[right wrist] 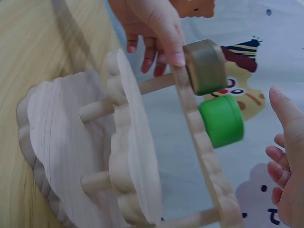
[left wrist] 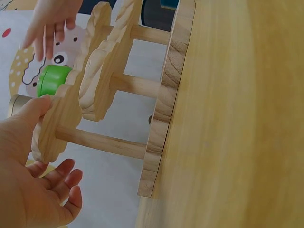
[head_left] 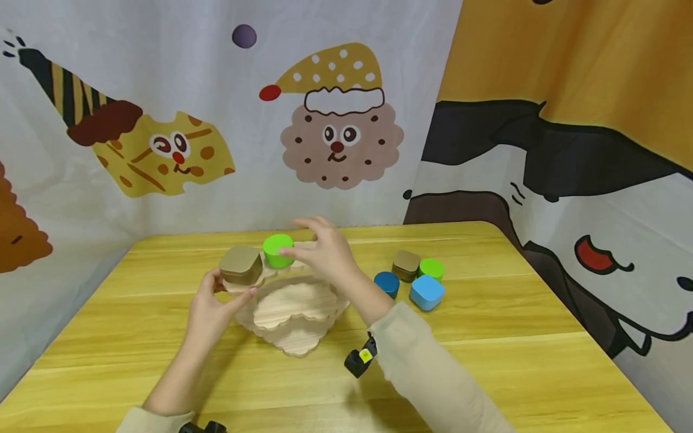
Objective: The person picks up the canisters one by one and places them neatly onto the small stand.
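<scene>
Curtain [head_left: 254, 144]: hanging behind the work, showing cartoon snacks with faces. Table [head_left: 520, 337]: spreading beneath, wood-grained. Wooden stand [head_left: 298, 307]: sitting on the table, well within reach of both hands, rising in wavy-edged tiers on dowels [left wrist: 100, 142]. Upper tier [left wrist: 69, 111]: standing highest, bearing two pieces side by side.

Left hand [head_left: 208, 310]: pinching the upper tier's edge, thumb pressing above, fingers curling below; probably steadying the stand, gripping the rim rather than a piece so as to leave the top accessible. Right hand [head_left: 325, 249]: hovering, fingers spreading wide, holding nothing. In head view, overlapping the green cylinder at the thumb; in right wrist view, standing apart.

Brown block [head_left: 240, 264]: resting on the upper tier, just beside the left thumb. Green cylinder [head_left: 278, 249]: resting next along, both apparently sitting by their own weight on flat bases. Four loose pieces, brown [head_left: 406, 264], light blue [head_left: 428, 291], dark blue [head_left: 387, 282] and green [head_left: 431, 269]: clustering right of the stand, presumably lying there for easy right-side reach.

Black wrist device [head_left: 357, 362]: bearing a yellow patch [head_left: 366, 356]. Brands, labels, writing: none showing legibly.
</scene>
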Motion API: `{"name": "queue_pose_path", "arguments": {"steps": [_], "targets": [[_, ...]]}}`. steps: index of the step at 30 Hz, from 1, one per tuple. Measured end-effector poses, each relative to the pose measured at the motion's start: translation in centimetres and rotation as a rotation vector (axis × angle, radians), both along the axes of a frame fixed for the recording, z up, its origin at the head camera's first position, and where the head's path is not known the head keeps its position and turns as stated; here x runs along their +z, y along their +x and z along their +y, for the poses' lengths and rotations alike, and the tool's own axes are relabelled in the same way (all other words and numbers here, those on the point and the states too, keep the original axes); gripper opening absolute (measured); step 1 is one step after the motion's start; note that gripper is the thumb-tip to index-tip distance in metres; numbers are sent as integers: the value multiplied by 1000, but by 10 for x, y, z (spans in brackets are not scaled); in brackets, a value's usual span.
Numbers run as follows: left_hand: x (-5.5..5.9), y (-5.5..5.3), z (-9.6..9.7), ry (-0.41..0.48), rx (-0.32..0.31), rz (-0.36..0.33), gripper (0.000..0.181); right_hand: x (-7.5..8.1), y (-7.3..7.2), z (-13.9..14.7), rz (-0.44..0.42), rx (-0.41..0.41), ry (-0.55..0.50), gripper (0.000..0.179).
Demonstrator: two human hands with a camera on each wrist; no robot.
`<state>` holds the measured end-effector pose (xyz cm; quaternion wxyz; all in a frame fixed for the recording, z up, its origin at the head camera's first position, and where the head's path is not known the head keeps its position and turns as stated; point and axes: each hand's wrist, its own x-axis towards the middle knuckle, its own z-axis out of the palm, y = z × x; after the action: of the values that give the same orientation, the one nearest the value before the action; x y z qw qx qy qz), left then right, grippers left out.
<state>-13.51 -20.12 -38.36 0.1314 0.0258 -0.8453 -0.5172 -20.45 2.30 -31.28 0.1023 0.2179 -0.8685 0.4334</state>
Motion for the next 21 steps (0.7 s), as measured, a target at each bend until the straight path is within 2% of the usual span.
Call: {"name": "queue_pose_path", "arguments": {"steps": [10, 15, 21], "targets": [[3, 1, 1, 13, 4, -12, 82, 0, 22, 39, 57, -18, -101, 57], [3, 1, 2, 11, 4, -16, 81, -10, 32, 59, 116, 14, -118, 56], [3, 0, 1, 9, 8, -21, 82, -23, 36, 86, 201, -10, -87, 58]]}}
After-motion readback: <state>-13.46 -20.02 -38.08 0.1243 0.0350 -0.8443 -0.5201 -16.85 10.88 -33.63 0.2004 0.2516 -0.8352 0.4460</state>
